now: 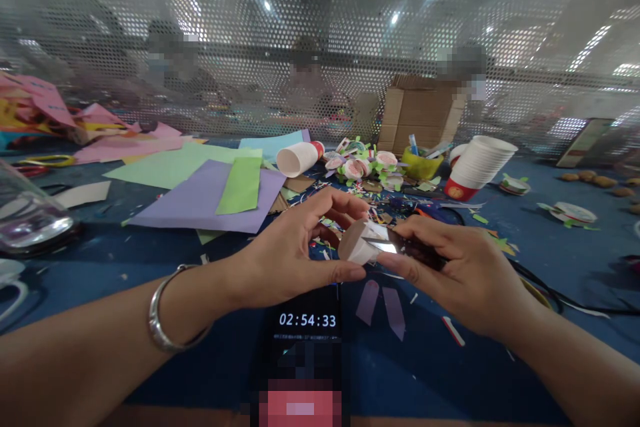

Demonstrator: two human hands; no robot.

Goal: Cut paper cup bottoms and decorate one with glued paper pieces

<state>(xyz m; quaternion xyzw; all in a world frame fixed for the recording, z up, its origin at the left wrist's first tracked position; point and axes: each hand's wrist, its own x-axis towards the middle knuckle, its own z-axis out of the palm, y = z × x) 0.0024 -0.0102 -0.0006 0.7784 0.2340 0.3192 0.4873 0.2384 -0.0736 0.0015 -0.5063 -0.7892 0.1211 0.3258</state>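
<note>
In the middle of the head view, a short white paper cup base (353,243) is tilted on its side between my two hands. My left hand (300,247) curls around it, with the thumb below and the fingers above. My right hand (450,260) grips a dark tool with a shiny metal end (387,247), which lies against the cup base. Its exact kind is hard to make out. Below the hands, two purple paper strips (394,312) with shaped ends lie on the blue table (400,387).
A phone (307,320) showing a timer lies in front of me. Behind my left hand are purple paper (190,203), green paper (240,183) and a tipped cup (295,159). Stacked cups (475,167), paper turtles (570,213) and a cardboard box (420,113) stand farther back among scraps.
</note>
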